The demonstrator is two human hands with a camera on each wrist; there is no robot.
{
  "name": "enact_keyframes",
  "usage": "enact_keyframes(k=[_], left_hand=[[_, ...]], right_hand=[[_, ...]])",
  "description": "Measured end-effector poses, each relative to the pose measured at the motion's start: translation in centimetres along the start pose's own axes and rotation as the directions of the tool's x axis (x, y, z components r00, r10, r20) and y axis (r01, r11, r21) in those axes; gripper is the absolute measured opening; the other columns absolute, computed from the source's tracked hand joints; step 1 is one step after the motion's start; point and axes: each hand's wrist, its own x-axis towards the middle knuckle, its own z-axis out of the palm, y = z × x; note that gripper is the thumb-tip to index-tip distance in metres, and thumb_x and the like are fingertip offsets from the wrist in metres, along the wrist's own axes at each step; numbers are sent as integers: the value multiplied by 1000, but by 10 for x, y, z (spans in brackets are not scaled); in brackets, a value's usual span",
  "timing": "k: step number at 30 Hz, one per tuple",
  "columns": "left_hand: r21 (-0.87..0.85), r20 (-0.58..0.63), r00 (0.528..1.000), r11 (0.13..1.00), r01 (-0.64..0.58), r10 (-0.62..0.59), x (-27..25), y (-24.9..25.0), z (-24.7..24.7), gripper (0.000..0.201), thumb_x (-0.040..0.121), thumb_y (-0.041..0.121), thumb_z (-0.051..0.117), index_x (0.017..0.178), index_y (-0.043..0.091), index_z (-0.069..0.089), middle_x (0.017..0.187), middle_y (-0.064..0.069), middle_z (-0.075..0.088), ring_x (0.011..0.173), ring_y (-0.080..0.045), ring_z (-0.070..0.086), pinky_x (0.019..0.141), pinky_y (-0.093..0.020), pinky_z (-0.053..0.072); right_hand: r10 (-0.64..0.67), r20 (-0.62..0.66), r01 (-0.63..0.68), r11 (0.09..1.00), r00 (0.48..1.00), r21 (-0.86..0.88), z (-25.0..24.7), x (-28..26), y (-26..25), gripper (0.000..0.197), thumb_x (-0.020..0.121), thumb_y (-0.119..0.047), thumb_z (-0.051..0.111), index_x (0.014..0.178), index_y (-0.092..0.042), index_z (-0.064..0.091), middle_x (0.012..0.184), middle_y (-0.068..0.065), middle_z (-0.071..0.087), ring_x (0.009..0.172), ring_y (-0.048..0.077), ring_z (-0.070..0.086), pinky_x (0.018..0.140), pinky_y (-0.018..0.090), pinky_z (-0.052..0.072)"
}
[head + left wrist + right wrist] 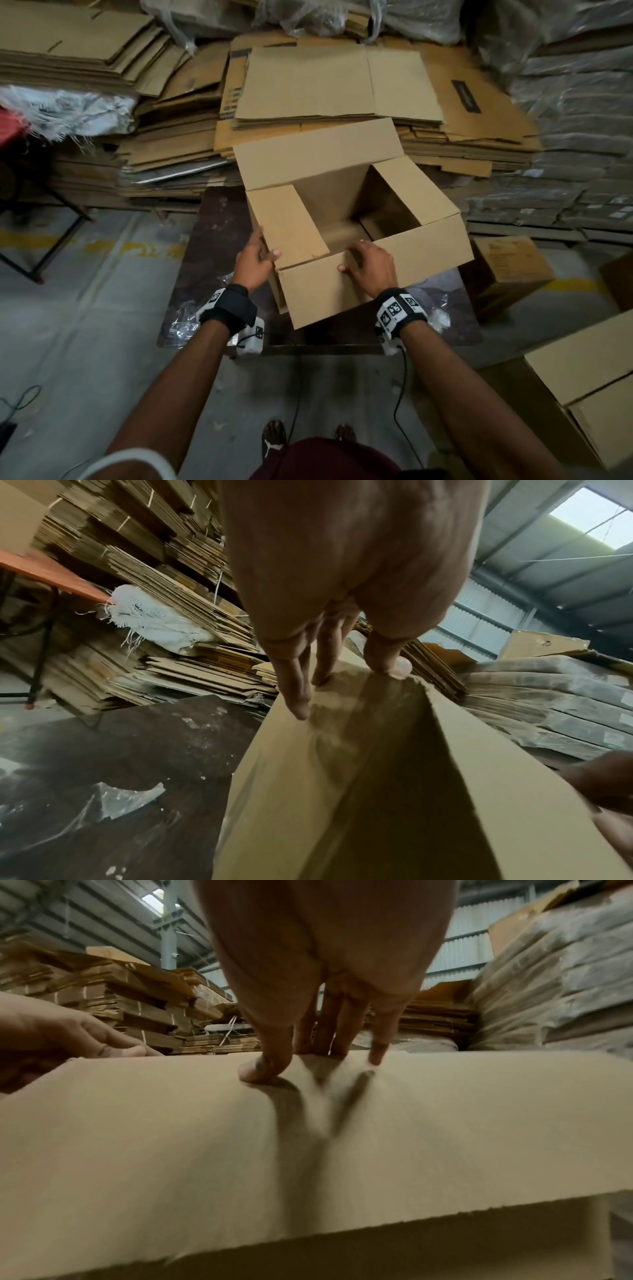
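Hands gripped an open cardboard box (329, 195).
The left hand (255, 262) pinched the left flap (291, 226) at its corner; the right hand (371, 267) had fingers curled over the near flap (342, 291), thumb outside.

text: none legible | flat carton (479, 99) print: blurred | sandal (273, 442) logo: perhaps Puma

Plain tan cardboard box (342, 291); dark brown board (205, 274); blk/white patterned wristbands (397, 310).

Dim warehouse light, daylight from a roof skylight (596, 515), soft shadows on the box (445, 1123), motion blur, edges bending outward.
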Motion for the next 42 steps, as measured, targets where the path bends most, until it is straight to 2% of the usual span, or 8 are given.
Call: enact_keyframes(k=[6, 10, 17, 21, 25, 29, 33, 42], left_hand=[[214, -5, 1000, 977, -8, 10, 30, 13, -20, 79, 84, 23, 83, 152, 17, 43, 146, -12, 56, 137, -31, 50, 114, -44, 42], [672, 180, 955, 679, -295, 237, 31, 45, -11, 57, 95, 37, 65, 149, 28, 47, 159, -15, 34, 150, -37, 21, 117, -57, 33], [744, 570, 792, 272, -610, 219, 42, 83, 32, 50, 103, 62, 31, 139, 40, 57, 171, 3, 15, 157, -30, 8, 123, -58, 16], [705, 375, 816, 436, -559, 440, 26, 113, 6, 47, 98, 56, 47, 126, 21, 63, 155, -7, 42, 143, -28, 36, 118, -51, 31], [769, 27, 773, 481, -421, 633, 4, 103, -57, 26, 89, 29, 63, 108, 11, 65, 120, -11, 58, 113, -30, 54, 104, -48, 44], [849, -229, 862, 526, -50, 451, -15, 45, -88, 30, 90, 32, 60, 113, 13, 63, 118, -19, 61, 130, -41, 45, 116, -68, 19], [734, -90, 996, 677, 54, 19, -23, 6, -56, 72, 94, 74, 35, 150, 29, 38, 142, -21, 50, 141, -48, 32, 114, -72, 17], [588, -105, 993, 809, 15, 58, 7, -14, -38, 47, 97, 50, 56, 132, 17, 56, 123, -18, 57, 116, -42, 55, 92, -50, 47]], right_hand=[[67, -80, -72, 996, 995, -51, 10, 6, -20, 28, 91, -44, 71, 102, -19, 68, 107, 2, 69, 93, 31, 60, 86, 40, 45], [97, -87, -99, 995, 992, -22, 17, 16, -22, 22, 93, -43, 68, 99, -22, 66, 106, 1, 66, 90, 34, 63, 69, 35, 40], [85, -84, -90, 994, 993, -65, 18, 20, -26, 25, 87, -42, 74, 97, -22, 64, 104, 3, 65, 88, 36, 64, 69, 37, 44], [87, -103, -94, 993, 991, -66, 19, 18, -26, 22, 89, -41, 71, 94, -21, 63, 104, 3, 64, 91, 36, 59, 81, 42, 46], [112, -100, -114, 993, 989, -17, 24, 24, -25, 22, 87, -42, 71, 95, -22, 64, 106, 0, 64, 94, 35, 59, 70, 37, 43], [72, -107, -76, 997, 992, -32, 27, 27, -30, 24, 87, -43, 72, 95, -23, 63, 106, -1, 64, 92, 34, 61, 67, 34, 39], [60, -97, -64, 997, 993, -35, 37, 28, -46, 34, 84, -53, 73, 95, -23, 62, 104, -3, 64, 87, 32, 63, 70, 37, 50], [75, -82, -76, 997, 994, -10, 53, 33, -83, 40, 82, -59, 74, 102, -25, 63, 111, -4, 64, 89, 31, 66, 73, 37, 51]])
